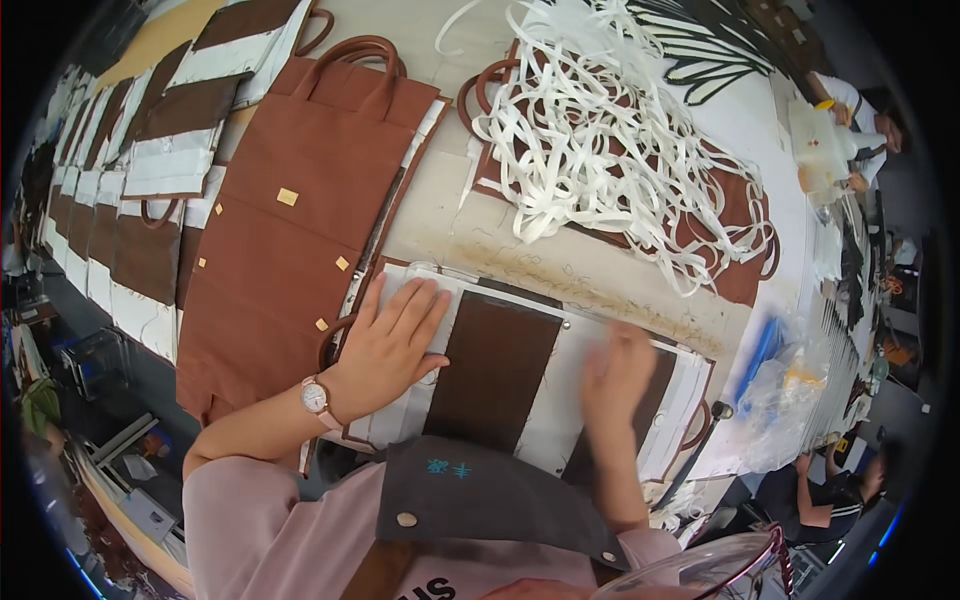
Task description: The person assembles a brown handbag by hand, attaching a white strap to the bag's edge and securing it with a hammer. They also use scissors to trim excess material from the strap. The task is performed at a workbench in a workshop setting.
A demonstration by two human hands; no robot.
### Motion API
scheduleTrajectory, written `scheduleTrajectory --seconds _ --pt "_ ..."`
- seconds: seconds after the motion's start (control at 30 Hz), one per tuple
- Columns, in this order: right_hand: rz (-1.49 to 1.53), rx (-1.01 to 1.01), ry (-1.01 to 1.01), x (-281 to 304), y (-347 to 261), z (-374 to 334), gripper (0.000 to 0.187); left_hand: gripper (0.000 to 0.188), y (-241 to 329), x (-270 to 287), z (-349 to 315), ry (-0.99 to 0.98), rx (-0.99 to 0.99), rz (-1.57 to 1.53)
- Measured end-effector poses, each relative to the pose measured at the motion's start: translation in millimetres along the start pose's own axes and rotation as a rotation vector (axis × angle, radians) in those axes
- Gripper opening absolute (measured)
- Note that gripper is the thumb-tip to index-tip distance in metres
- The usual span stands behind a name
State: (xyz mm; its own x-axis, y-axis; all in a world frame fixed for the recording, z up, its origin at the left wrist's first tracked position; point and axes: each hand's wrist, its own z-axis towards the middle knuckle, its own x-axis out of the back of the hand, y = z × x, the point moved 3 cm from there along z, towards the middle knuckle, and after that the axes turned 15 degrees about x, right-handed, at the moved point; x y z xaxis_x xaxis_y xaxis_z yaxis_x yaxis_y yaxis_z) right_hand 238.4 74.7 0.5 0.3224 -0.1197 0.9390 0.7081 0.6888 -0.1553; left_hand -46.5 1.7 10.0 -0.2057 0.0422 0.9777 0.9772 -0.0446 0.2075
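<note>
Bag panel [500, 365]: flat on the bench [430, 232] right before me, white with brown strips.
Long axis: left to right, its right end slightly nearer me.
Left grip [396, 338]: the nearer, laid on the panel's left end, fingers apart, clamped on nothing.
Right grip [617, 385]: over the right half, blurred; I cannot tell whether it touches or pinches.
Brown bag [290, 235]: just left of the panel.

The one head-worn fisheye camera looks steeply down from above, fairly near the hands [393, 335]. It faces across the worktop [430, 225], with the wearer's torso [465, 560] at the near edge.
</note>
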Motion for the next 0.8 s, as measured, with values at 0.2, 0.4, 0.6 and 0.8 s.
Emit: scheduleTrajectory --seconds 0.2,0.4,0.6,0.8 --pt "0.226 0.297 -0.084 -55 -109 81 0.047 0.081 -13 -6 12 -0.017 -0.071 -0.063" --pt "0.316 0.219 -0.084 -58 -105 96 0.028 0.073 -23 -5 21 -0.027 -0.087 -0.183" --pt "0.297 0.150 -0.053 -59 -99 116 0.020 0.064 -28 -4 23 0.000 -0.045 -0.255" --pt "0.283 0.039 -0.318 -60 -96 135 0.023 0.062 -27 0 20 0.026 -0.058 -0.149"
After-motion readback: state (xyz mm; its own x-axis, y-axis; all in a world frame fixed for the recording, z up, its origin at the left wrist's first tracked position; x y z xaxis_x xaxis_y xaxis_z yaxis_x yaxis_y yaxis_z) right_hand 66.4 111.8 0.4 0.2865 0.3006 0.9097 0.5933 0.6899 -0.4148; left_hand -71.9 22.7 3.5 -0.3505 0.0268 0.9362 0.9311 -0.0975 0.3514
